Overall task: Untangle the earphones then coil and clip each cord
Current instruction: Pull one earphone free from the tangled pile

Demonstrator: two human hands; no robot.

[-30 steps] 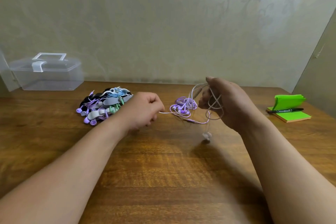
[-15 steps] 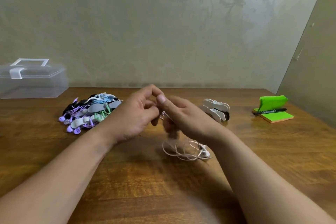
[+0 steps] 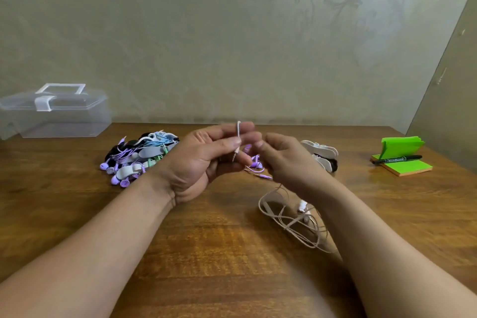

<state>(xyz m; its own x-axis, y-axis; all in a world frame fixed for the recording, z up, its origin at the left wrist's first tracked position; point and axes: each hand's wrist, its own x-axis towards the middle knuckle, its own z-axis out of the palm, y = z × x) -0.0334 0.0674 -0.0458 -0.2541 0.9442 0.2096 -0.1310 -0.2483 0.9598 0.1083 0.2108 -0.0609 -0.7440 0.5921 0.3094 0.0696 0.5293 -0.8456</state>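
On the desk, a box stands far left against the wall. A pile of earphones lies left of the left hand, clips just behind the right hand, and a loose cord before it. Far right, a pen rests on a notepad.

Pale cord: plug end upright, pinched at fingertips of left hand; rest lies in loose tangled loops on table, near right, earbuds among them. Purple earphones: loose, mid-table, partly hidden behind hands. Coiled, clipped bundles: heap, far left. Spare clips: white and black, far right of centre.
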